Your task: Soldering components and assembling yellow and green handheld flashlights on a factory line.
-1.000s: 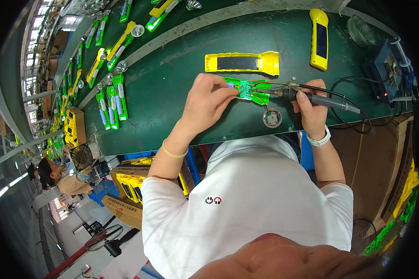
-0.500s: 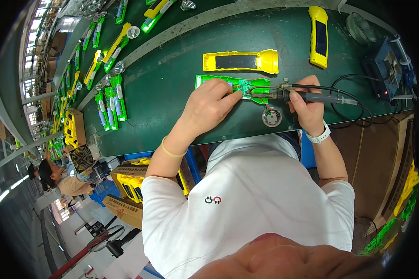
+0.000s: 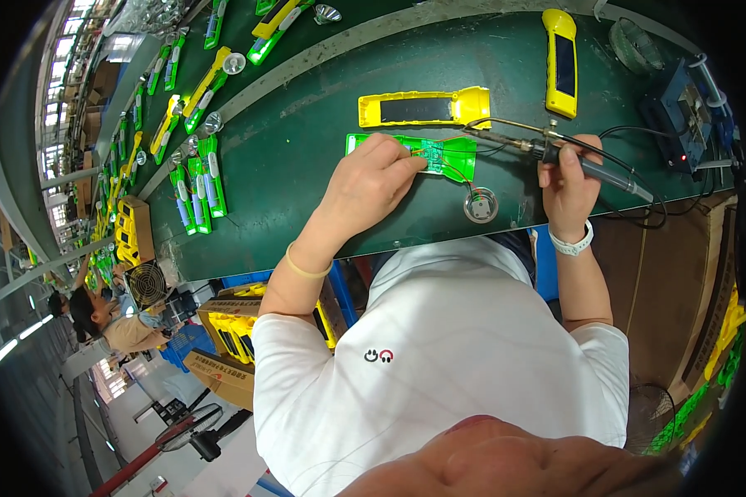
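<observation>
A green torch half-shell (image 3: 439,155) with a small circuit board in it lies flat on the dark green workbench (image 3: 307,166), near the bench's near edge and just in front of the person. The left hand (image 3: 369,186) rests on the shell's left part, fingers curled down and fingertips pressing at the board, pinning the shell to the bench. The right hand (image 3: 568,186) is off the shell's right end, closed in a fist around the handle of a soldering iron (image 3: 547,149); the iron's thin tip reaches left and hangs just above the shell's wide right end. A yellow torch shell (image 3: 423,108) lies just beyond the green one, toward the far edge. A small round reflector (image 3: 481,205) sits between the two hands, close to the near edge. A soldering station (image 3: 688,116) stands at the right end.
</observation>
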`<state>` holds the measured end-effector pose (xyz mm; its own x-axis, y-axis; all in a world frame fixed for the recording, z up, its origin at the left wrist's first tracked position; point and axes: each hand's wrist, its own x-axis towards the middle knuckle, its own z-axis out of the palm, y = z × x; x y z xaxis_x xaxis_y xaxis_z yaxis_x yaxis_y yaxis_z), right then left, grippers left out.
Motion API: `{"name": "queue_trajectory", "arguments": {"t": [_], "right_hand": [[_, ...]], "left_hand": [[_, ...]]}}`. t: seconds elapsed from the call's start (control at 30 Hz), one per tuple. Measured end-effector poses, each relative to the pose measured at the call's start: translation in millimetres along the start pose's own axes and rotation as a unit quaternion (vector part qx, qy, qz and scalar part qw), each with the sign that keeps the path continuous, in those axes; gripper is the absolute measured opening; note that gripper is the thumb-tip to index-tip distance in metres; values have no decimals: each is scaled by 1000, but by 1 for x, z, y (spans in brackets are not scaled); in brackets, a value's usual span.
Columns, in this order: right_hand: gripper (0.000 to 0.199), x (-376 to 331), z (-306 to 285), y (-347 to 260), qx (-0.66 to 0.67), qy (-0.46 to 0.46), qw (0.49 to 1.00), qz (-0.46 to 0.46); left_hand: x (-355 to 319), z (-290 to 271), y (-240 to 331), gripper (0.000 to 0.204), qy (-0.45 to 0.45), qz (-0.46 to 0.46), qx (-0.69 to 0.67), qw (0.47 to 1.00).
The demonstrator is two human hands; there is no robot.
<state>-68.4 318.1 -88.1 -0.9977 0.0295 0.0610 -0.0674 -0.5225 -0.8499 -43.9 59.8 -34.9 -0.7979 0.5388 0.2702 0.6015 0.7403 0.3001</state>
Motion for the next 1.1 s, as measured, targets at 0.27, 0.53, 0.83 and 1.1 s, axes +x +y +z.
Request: {"name": "queue_trajectory", "arguments": {"t": [0.27,0.53,0.83,1.1], "right_hand": [[19,18,10,-8,-37,23,999,-15],[21,55,24,9,-20,-18,1000,-12],[18,46,18,20,-10,-80,994,78],[23,22,-6,5,-88,-54,994,30]], "left_hand": [[45,28,19,16,34,5,1,999],[40,32,18,19,43,-182,-142,972],[30,32,-14,7,157,-79,-29,984],[37,27,-14,4,33,-139,-74,987]]}}
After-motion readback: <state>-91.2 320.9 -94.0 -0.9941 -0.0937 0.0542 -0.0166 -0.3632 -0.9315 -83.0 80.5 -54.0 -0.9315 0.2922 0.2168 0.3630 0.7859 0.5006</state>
